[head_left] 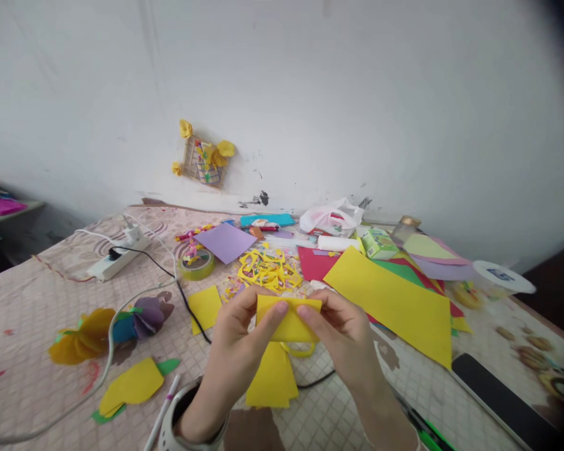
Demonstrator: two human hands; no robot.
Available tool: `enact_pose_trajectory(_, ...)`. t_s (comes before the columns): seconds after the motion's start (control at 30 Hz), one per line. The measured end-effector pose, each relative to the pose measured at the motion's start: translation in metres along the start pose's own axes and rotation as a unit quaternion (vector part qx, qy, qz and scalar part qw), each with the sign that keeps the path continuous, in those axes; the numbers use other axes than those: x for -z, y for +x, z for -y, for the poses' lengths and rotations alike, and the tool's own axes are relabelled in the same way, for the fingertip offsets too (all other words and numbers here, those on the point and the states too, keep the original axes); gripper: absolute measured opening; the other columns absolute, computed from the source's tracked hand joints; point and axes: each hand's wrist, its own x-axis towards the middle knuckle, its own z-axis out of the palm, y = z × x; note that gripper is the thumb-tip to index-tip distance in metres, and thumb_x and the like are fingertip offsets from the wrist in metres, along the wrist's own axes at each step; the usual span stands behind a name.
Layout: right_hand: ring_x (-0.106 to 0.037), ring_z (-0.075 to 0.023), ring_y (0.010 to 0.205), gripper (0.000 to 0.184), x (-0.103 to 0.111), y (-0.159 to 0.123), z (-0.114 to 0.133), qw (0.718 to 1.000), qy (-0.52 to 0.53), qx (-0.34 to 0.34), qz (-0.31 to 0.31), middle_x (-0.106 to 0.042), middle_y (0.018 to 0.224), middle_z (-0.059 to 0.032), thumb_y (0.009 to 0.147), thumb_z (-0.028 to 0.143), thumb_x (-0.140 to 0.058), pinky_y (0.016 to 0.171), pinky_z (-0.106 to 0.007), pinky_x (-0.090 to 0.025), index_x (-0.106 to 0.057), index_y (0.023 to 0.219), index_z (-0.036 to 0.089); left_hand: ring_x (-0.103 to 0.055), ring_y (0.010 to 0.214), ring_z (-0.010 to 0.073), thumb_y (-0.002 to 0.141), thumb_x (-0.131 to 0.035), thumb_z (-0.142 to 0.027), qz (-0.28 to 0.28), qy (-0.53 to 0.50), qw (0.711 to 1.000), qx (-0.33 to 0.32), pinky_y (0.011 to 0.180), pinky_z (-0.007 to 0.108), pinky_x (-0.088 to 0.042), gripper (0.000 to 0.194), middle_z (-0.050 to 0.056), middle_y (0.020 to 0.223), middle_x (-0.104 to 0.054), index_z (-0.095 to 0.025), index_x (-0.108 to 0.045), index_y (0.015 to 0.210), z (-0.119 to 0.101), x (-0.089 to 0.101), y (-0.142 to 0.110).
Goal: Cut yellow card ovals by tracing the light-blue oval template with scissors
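Note:
Both hands pinch one folded piece of yellow paper (289,322) above the table. My left hand (244,338) grips its left side, with the thumb on the front face. On the other side my right hand (341,332) holds it the same way, and the two thumb tips are close together. The fingers behind the paper are partly hidden. Just beneath lie yellow paper sheets (270,379), next to a yellow loop (301,349) that may be a scissors handle. A square yellow piece (205,308) rests left of my left hand.
Yellow paper scraps (267,269) lie behind my hands. Large yellow paper (395,300) and a dark phone-like slab (502,401) are at right. Left are a power strip (120,257), cables, paper flowers (87,335) and a tape roll (197,266). A plastic bag (331,217) stands by the wall.

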Motion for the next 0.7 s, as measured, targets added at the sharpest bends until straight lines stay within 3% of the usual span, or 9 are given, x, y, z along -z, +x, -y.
enact_pose_trajectory(0.43, -0.048, -0.0123, 0.059, 0.020, -0.0003, -0.0015, 0.0004, 1.000, 0.013, -0.005, -0.001, -0.056, 0.064, 0.0025, 0.081, 0.033, -0.072, 0.053, -0.022, -0.040, -0.064, 0.068, 0.021, -0.061, 0.073, 0.0195, 0.078, -0.071, -0.041, 0.004, -0.008, 1.000, 0.000, 0.066, 0.028, -0.050, 0.023, 0.005, 0.077, -0.069, -0.018, -0.067, 0.078, -0.0005, -0.0002, -0.0012)
enact_pose_trajectory(0.7, -0.048, -0.0117, 0.059, 0.020, -0.0006, 0.0000, 0.0006, 1.000, 0.026, -0.003, 0.004, -0.055, 0.064, 0.0028, 0.082, 0.032, -0.071, 0.052, -0.021, -0.039, -0.063, 0.068, 0.020, -0.059, 0.070, 0.0171, 0.079, -0.071, -0.038, 0.006, -0.006, 1.000, -0.011, 0.063, 0.025, -0.049, 0.021, 0.004, 0.075, -0.068, -0.018, -0.066, 0.076, 0.0001, 0.0009, -0.0002)
